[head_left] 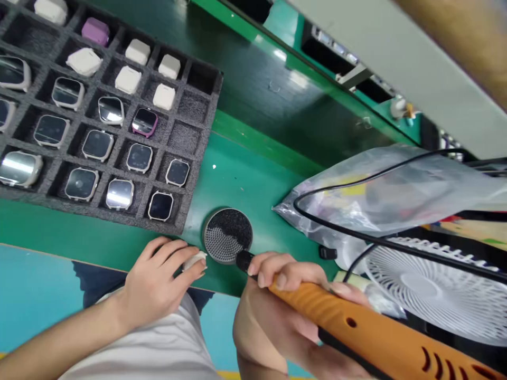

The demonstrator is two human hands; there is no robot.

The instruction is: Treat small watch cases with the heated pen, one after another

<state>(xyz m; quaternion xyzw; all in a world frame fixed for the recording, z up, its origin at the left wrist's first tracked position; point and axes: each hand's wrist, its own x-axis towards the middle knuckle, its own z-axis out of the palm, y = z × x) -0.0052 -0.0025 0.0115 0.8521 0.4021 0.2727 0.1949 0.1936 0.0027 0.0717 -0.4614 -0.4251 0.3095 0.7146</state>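
My left hand (158,277) rests at the near edge of the green bench with its fingers closed over a small white watch case (195,260). My right hand (285,295) grips an orange electric screwdriver (372,338), whose black tip (243,260) touches the rim of a round black screw dish (227,235). The dish sits just right of the white case, between my two hands.
A black foam tray (186,140) with several smartwatch bodies and white backs fills the upper left. A clear plastic bag (380,195), black cables (356,232) and a white fan (431,285) crowd the right. A green shelf rail (301,66) runs behind.
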